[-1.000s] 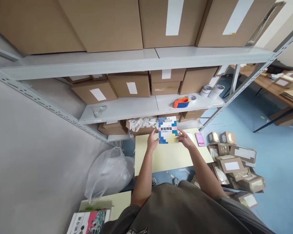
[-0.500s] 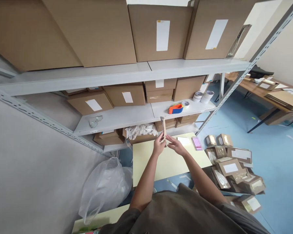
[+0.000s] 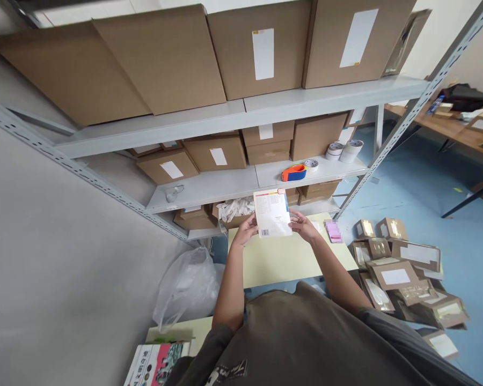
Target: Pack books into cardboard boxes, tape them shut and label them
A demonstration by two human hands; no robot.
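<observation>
A white book (image 3: 271, 214) with printed columns of text, a blue strip on its right edge and a barcode at its lower left faces me above the pale yellow table (image 3: 277, 262). My left hand (image 3: 246, 230) is closed on its left edge. The right edge is gripped by my right hand (image 3: 304, 226), its thumb low on the cover. Beyond the right hand, a pink pixelated item (image 3: 333, 231) lies on the table.
Grey shelving (image 3: 209, 185) ahead bears cardboard boxes (image 3: 320, 134), an orange and blue tape dispenser (image 3: 293, 173), tape rolls (image 3: 351, 151) and glasses (image 3: 174, 193). Taped parcels (image 3: 396, 274) are heaped at right. A clear plastic bag (image 3: 189, 284) stands at left, near a printed carton (image 3: 155, 364).
The book has turned from edge-on to its printed side facing me. My right hand has shifted right, from beside the book onto its right edge. The view has tilted slightly.
</observation>
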